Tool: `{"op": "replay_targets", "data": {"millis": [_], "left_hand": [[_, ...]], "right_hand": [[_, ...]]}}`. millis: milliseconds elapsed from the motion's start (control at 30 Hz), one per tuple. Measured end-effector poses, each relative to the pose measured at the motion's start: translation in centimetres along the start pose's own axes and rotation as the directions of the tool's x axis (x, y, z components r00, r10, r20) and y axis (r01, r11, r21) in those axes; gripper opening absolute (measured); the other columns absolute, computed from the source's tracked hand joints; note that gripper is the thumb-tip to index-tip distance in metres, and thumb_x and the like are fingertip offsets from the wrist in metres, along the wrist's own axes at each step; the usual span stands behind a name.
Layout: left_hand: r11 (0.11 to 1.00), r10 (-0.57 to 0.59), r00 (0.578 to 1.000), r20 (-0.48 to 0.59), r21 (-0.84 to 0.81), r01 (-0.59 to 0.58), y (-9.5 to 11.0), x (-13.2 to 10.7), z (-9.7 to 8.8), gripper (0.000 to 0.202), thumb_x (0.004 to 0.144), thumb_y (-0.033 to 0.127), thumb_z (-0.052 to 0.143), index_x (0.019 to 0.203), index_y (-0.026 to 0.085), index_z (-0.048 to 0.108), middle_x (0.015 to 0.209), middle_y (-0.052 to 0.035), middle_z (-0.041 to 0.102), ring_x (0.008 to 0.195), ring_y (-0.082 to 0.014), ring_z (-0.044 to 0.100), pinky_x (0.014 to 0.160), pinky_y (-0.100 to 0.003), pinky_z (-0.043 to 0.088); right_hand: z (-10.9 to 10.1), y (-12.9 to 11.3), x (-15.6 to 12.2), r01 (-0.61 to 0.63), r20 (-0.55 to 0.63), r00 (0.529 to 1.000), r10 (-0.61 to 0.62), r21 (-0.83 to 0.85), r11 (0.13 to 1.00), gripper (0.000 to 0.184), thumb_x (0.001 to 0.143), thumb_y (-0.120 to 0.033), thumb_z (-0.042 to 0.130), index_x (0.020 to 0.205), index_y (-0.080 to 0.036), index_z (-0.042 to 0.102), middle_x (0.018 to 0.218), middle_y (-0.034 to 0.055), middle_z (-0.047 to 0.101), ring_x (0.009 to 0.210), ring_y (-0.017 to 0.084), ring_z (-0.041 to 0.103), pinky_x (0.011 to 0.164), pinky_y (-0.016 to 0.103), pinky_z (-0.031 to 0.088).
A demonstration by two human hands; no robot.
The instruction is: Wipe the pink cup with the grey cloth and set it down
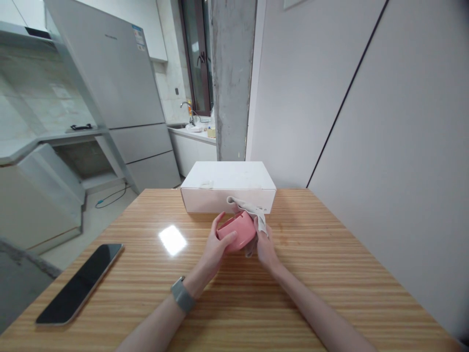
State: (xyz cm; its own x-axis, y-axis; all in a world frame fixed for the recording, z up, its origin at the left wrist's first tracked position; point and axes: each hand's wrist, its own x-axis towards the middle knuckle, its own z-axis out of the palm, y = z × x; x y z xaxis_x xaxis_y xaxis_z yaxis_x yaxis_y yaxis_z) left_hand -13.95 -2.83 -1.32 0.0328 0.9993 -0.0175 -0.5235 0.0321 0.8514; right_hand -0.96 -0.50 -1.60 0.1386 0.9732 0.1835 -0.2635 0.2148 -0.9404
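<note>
One pink bowl (236, 232) is gripped between two hands, right in front of one white box (227, 188) on the wooden table (311, 288)! The left hand (216, 242) is cupped around the bowl, its fingers (227, 238) curled over the side, with one grey watch (182, 294) seen on that wrist. One pale cloth (252, 209) is being pressed to the bowl by the right hand (266, 248), its fingers closed on the fabric, though the exact pinch is hidden behind the bowl. Off to the left, one black phone (78, 283) is lying on the table, well apart from the hands.
</note>
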Motion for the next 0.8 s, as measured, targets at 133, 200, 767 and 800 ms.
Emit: {"op": "replay_targets", "data": {"millis": [133,200,767,800], "left_hand": [[0.998,0.015,1.000,-0.021,0.059,-0.014,0.0,-0.1,-0.1,0.083,0.068,0.032,0.073,0.138,0.022,0.029,0.108,-0.0098,0.064,0.095,-0.0219,0.062,0.084,-0.034,0.048],[0.998,0.012,1.000,-0.028,0.068,-0.010,0.1,-0.1,-0.2,0.084,0.068,0.034,0.073,0.139,0.022,0.029,0.108,-0.0097,0.064,0.095,-0.0221,0.062,0.085,-0.034,0.048],[0.994,0.018,1.000,0.012,0.103,-0.019,0.1,0.0,0.1,0.088,0.062,0.032,0.078,0.137,0.019,0.035,0.109,-0.0111,0.064,0.100,-0.0242,0.060,0.086,-0.034,0.046],[0.997,0.020,1.000,0.004,0.079,-0.020,0.1,0.1,0.1,0.087,0.063,0.033,0.078,0.137,0.019,0.035,0.112,-0.0113,0.063,0.101,-0.0238,0.059,0.087,-0.033,0.046]], "right_hand": [[-0.3,0.5,0.9,0.005,0.032,0.999,-0.007,0.050,0.999,0.038,0.071,-0.054,0.065,0.089,-0.021,0.070,0.093,0.0034,0.071,0.097,0.024,0.061,0.091,0.035,0.044],[-0.4,0.7,1.3,0.001,0.040,0.999,-0.003,0.072,0.997,0.038,0.070,-0.054,0.066,0.090,-0.022,0.070,0.098,0.0032,0.071,0.105,0.024,0.058,0.096,0.035,0.041],[-0.4,0.0,1.3,-0.299,0.043,0.948,0.314,0.452,0.840,0.035,0.074,-0.052,0.058,0.084,-0.021,0.069,0.098,0.0042,0.072,0.095,0.027,0.066,0.083,0.041,0.051],[-0.5,-0.1,1.2,-0.319,0.073,0.944,0.322,0.448,0.835,0.035,0.075,-0.052,0.058,0.087,-0.020,0.070,0.099,0.0047,0.072,0.096,0.027,0.065,0.083,0.042,0.051]]}}
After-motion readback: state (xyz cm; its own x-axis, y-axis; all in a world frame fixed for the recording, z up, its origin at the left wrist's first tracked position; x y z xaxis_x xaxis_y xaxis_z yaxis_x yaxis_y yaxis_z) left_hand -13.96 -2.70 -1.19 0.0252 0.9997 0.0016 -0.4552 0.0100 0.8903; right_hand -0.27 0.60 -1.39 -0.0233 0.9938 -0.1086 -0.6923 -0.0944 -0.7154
